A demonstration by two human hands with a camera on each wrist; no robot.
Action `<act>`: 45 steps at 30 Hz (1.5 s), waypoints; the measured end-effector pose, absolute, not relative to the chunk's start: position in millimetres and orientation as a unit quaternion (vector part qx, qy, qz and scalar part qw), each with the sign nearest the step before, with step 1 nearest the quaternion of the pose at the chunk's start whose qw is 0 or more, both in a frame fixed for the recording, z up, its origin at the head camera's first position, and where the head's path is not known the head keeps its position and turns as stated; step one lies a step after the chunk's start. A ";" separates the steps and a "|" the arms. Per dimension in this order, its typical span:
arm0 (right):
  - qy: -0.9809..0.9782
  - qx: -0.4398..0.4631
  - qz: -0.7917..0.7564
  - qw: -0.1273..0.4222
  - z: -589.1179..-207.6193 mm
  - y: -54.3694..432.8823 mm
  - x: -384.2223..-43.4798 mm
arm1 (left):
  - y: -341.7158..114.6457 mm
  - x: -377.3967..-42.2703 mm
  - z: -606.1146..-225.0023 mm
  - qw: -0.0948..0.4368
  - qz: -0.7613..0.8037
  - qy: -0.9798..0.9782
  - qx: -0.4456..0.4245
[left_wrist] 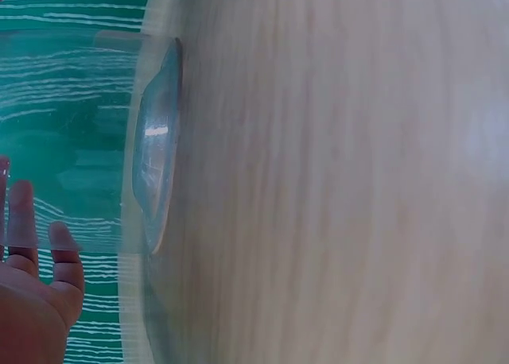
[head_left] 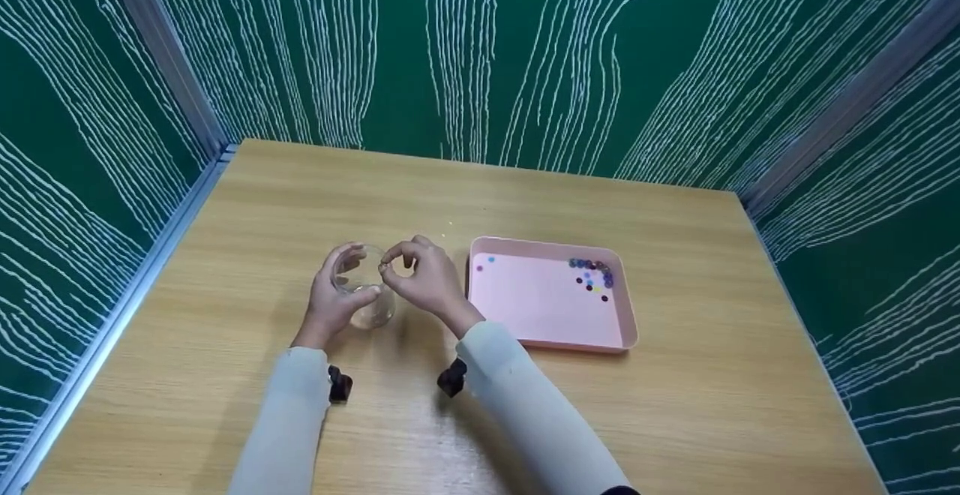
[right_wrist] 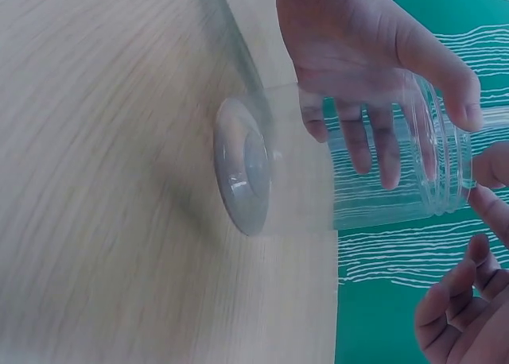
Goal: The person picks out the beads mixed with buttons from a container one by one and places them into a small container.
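Green walls (head_left: 401, 52) with wavy white lines fill the upper part and both sides of the frame. Between them lies a wooden table (head_left: 300, 195). Two pale sleeves (head_left: 540, 412) enter from the bottom edge; the right one covers the lower left corner of a pink tray (head_left: 540, 304), which is right of centre. The clear jar (head_left: 375, 313) is left of centre, mouth upward; whether its base touches the table, I cannot tell. The left hand (head_left: 334, 296) grips it around the side and hides part of its wall. The right hand (head_left: 431, 277) stands between jar and tray, its thumb and forefinger brought together at the rim; if something small is between them, I cannot tell. Dark devices (head_left: 340, 386) sit at both wrists. Small beads (head_left: 604, 280) gather in the tray's upper right corner, and two others lie at its upper left.
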State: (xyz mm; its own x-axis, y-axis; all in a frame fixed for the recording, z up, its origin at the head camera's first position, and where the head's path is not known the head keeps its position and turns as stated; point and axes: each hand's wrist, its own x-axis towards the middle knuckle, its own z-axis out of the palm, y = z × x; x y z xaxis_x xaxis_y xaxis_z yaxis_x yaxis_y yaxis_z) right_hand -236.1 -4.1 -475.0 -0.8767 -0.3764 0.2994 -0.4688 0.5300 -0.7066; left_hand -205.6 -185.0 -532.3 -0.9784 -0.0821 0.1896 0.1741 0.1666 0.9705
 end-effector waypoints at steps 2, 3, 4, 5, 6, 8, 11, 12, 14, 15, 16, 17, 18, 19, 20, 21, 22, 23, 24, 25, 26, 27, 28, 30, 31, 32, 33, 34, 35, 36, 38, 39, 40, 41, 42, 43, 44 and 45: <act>-0.872 0.240 0.423 0.054 -475.3 -4.3 -235.7 | -185.0 -205.7 -532.4 0.099 -0.645 -0.757 -0.030; -0.872 0.240 0.424 0.054 -475.4 -4.3 -235.6 | -185.0 -205.8 -532.6 0.098 -0.645 -0.757 -0.030; -0.872 0.239 0.425 0.053 -475.5 -4.4 -235.4 | -185.1 -206.0 -532.7 0.098 -0.646 -0.757 -0.029; -0.871 0.238 0.426 0.054 -475.5 -4.5 -235.2 | -185.2 -206.1 -532.8 0.098 -0.646 -0.756 -0.030; -0.871 0.238 0.427 0.054 -475.6 -4.6 -235.2 | -185.5 -206.2 -533.0 0.098 -0.646 -0.756 -0.030; -0.871 0.237 0.427 0.056 -476.1 -4.6 -235.2 | -185.9 -206.5 -533.4 0.096 -0.647 -0.756 -0.031; -0.870 0.235 0.430 0.056 -477.3 -4.1 -235.2 | -186.0 -206.8 -533.3 0.090 -0.647 -0.757 -0.030; -0.870 0.234 0.431 0.055 -477.8 -3.9 -235.3 | -186.0 -206.8 -533.1 0.087 -0.648 -0.756 -0.029; -0.870 0.231 0.433 0.051 -479.3 -3.4 -235.6 | -185.5 -206.5 -532.0 0.084 -0.650 -0.755 -0.026; -0.870 0.229 0.434 0.050 -479.9 -3.1 -235.7 | -185.0 -206.0 -530.7 0.082 -0.652 -0.753 -0.025; -0.870 0.227 0.435 0.049 -480.4 -2.9 -235.8 | -184.5 -205.4 -529.1 0.080 -0.653 -0.752 -0.024; -0.869 0.226 0.437 0.047 -481.0 -2.7 -236.0 | -183.7 -204.5 -527.0 0.079 -0.655 -0.751 -0.024; -0.869 0.225 0.438 0.046 -481.3 -2.5 -236.0 | -182.8 -202.8 -523.6 0.079 -0.656 -0.751 -0.024; -0.868 0.224 0.440 0.044 -481.6 -2.4 -236.1 | -181.9 -201.2 -520.3 0.080 -0.656 -0.750 -0.026; -0.868 0.224 0.442 0.043 -481.9 -2.2 -236.1 | -180.9 -199.4 -516.7 0.081 -0.657 -0.749 -0.028; -0.867 0.222 0.443 0.042 -482.3 -2.1 -236.1 | -179.9 -197.6 -513.2 0.082 -0.656 -0.750 -0.030; -0.866 0.221 0.446 0.041 -482.5 -2.0 -236.1 | -178.9 -195.7 -509.7 0.083 -0.655 -0.750 -0.031; -0.866 0.219 0.447 0.040 -482.8 -1.9 -235.9 | -178.0 -193.9 -506.4 0.085 -0.655 -0.751 -0.032; -0.866 0.218 0.449 0.039 -483.2 -1.8 -235.9 | -177.3 -192.2 -503.5 0.086 -0.654 -0.751 -0.033; -0.865 0.216 0.451 0.038 -483.5 -1.7 -235.8 | -176.8 -191.4 -502.1 0.087 -0.652 -0.752 -0.034; -0.865 0.214 0.453 0.038 -484.1 -1.7 -235.8 | -176.4 -190.8 -500.9 0.087 -0.651 -0.753 -0.035; -0.864 0.212 0.455 0.038 -484.2 -1.6 -235.6 | -176.2 -190.3 -500.0 0.087 -0.650 -0.754 -0.034; -0.863 0.211 0.457 0.038 -484.4 -1.6 -235.3 | -176.0 -189.9 -499.5 0.087 -0.650 -0.754 -0.034; -0.861 0.211 0.461 0.037 -485.0 -1.6 -234.9 | -176.2 -190.0 -499.8 0.086 -0.651 -0.753 -0.035; -0.860 0.211 0.463 0.037 -485.2 -1.6 -234.6 | -176.3 -190.4 -500.3 0.086 -0.653 -0.752 -0.035; -0.859 0.211 0.466 0.036 -485.6 -1.6 -234.5 | -176.5 -190.6 -500.9 0.086 -0.655 -0.750 -0.034; -0.858 0.212 0.467 0.035 -485.5 -1.6 -234.2 | -176.7 -190.8 -501.5 0.084 -0.657 -0.749 -0.033; -0.857 0.213 0.469 0.034 -485.6 -1.8 -234.0 | -176.8 -190.9 -502.0 0.084 -0.658 -0.748 -0.032; -0.857 0.213 0.469 0.032 -485.5 -2.0 -233.8 | -177.0 -190.9 -502.4 0.084 -0.659 -0.747 -0.032; -0.857 0.213 0.469 0.031 -485.4 -2.3 -233.6 | -178.2 -193.2 -507.4 0.086 -0.659 -0.747 -0.030; -0.856 0.215 0.470 0.026 -485.0 -2.6 -233.2 | -181.0 -197.3 -515.9 0.081 -0.659 -0.747 -0.025; -0.856 0.216 0.470 0.025 -484.8 -2.8 -233.1 | -182.1 -199.0 -520.1 0.081 -0.659 -0.748 -0.025; -0.856 0.216 0.469 0.023 -484.6 -2.9 -232.9 | -183.3 -200.8 -524.2 0.081 -0.658 -0.748 -0.025; -0.856 0.217 0.469 0.023 -484.6 -2.9 -232.9 | -184.6 -202.9 -528.5 0.081 -0.658 -0.748 -0.024; -0.855 0.217 0.470 0.022 -484.6 -2.8 -233.0 | -185.7 -204.9 -532.8 0.080 -0.658 -0.748 -0.023; -0.855 0.217 0.471 0.022 -484.5 -2.6 -233.0 | -185.6 -204.5 -532.2 0.079 -0.658 -0.749 -0.024; -0.854 0.218 0.471 0.023 -484.5 -2.5 -233.2 | -185.1 -204.3 -532.6 0.083 -0.658 -0.748 -0.026; -0.854 0.218 0.471 0.024 -484.6 -2.5 -233.5 | -184.9 -204.6 -532.7 0.086 -0.657 -0.749 -0.026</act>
